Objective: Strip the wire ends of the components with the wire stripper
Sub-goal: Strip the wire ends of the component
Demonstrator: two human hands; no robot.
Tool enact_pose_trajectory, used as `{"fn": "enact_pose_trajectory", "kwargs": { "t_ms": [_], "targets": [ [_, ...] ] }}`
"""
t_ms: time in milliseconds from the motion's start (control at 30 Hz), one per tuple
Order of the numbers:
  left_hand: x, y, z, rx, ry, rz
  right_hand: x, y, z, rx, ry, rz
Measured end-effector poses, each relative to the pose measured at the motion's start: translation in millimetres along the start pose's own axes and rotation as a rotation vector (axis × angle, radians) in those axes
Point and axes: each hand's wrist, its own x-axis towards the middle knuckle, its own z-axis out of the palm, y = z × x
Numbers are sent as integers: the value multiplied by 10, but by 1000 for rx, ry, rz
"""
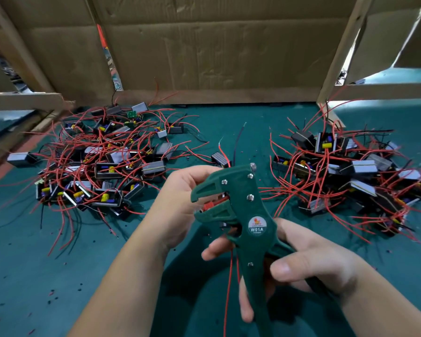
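Gripping the stripper (249, 215) by its two handles, the right hand (309, 266) has its fingers wrapped round from below and its thumb laid across the near handle. The tool is held in the air in front of the person, head up and tilted to the left, its jaws partly apart with a red part showing between them. The left hand (178, 203) sits just behind the head with its fingers curled toward the jaws; the tool hides what, if anything, they pinch. A red wire (229, 283) hangs down from under the stripper between the two forearms. One component (220, 159) shows just beyond the left fingertips, with a red and a black lead pointing away; I cannot tell whether it is held or lying on the mat (58, 276). Further out on the green mat, a left pile (102, 161) of components with tangled red leads lies well apart from a right pile (350, 171) of the same. Small scraps (51, 293) dot the mat near the left forearm. Cardboard (216, 49) stands along the far edge.
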Motion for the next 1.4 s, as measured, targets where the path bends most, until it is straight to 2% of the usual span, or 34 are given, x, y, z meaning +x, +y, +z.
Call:
{"fn": "enact_pose_trajectory", "kwargs": {
  "t_ms": [133,333,533,633,733,867,933,1167,1400],
  "targets": [
    [-8,1,48,-33,82,-29,23,9,23,-46,-4,7],
    [89,15,83,-55,396,-62,4,11,70,-34,60,58],
    [61,34,46,-247,518,-50,21,-13,95,-62,50,74],
    [89,50,-7,-231,599,17,17,-50,51,-11,28,-2],
    [102,74,-48,-117,621,133,2,-86,-37,127,52,-103],
    [83,60,-38,162,577,247,48,-86,-86,224,346,-157],
    [73,49,-8,256,529,280,74,-71,-76,256,434,-140],
    [73,17,-23,493,530,326,93,-65,-13,193,312,-166],
    [68,-8,23,528,538,345,105,-29,-10,119,372,-124]
  ]
}}
